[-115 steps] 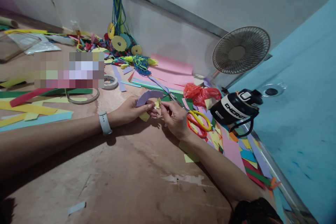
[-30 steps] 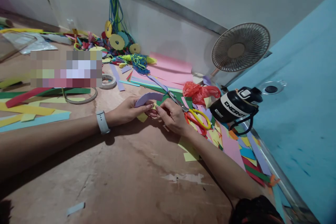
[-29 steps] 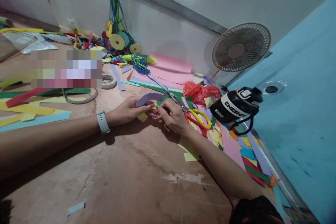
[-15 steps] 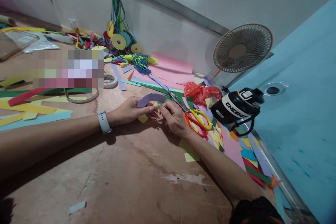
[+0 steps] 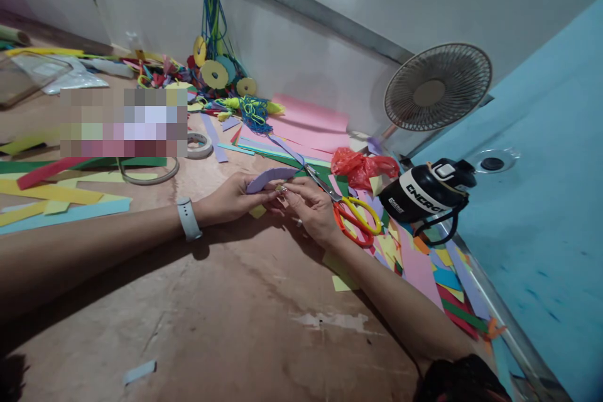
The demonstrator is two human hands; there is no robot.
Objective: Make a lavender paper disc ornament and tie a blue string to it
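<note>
Purple paper arc [image 5: 269, 176] above left-hand [image 5: 230, 200] grip

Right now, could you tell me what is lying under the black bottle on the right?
The black bottle lies tilted on a litter of coloured paper scraps, pink, yellow and purple. Whatever sits directly beneath its body is covered.

White lettering "ENERG…" on black bottle [image 5: 426, 196], last letters unclear, small white label below unreadable
</note>
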